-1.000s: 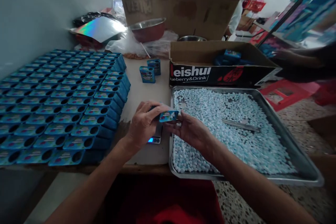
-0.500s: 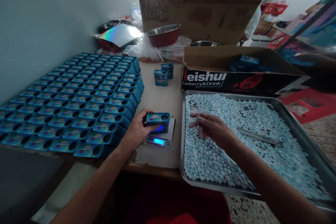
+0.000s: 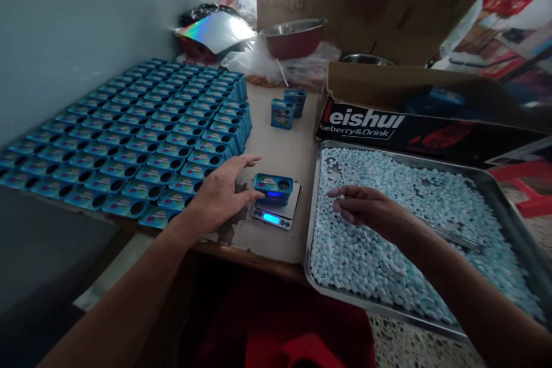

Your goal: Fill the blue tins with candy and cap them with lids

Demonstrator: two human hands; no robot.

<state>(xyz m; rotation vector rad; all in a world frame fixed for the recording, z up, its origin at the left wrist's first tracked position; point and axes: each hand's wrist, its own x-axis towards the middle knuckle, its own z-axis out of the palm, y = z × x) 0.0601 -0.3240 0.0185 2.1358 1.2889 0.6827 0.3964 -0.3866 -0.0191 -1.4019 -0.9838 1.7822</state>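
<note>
A small blue candy box (image 3: 273, 185) with a dark round hole in its top stands on a silver pocket scale (image 3: 291, 204), whose display glows blue. My left hand (image 3: 222, 194) is just left of that box, thumb and fingers spread, holding nothing. Over the left part of a metal tray (image 3: 311, 230) full of pale blue and white candies (image 3: 371, 259), my right hand (image 3: 366, 207) has its thumb and fingers pressed together; what they pinch, if anything, is too small to make out. Metal tongs (image 3: 452, 237) lie on the candies, partly behind my right forearm.
Rows of blue boxes (image 3: 150, 126) fill the table's left side. Two more boxes (image 3: 282, 114) stand beyond the scale. A black-printed carton (image 3: 366, 125) sits behind the tray, and a red bowl (image 3: 293, 40) rests on plastic at the back.
My left hand has let go of the blue box and opened beside it, leaving it on the scale. My right fingers have closed together over the tray. The view has shifted.
</note>
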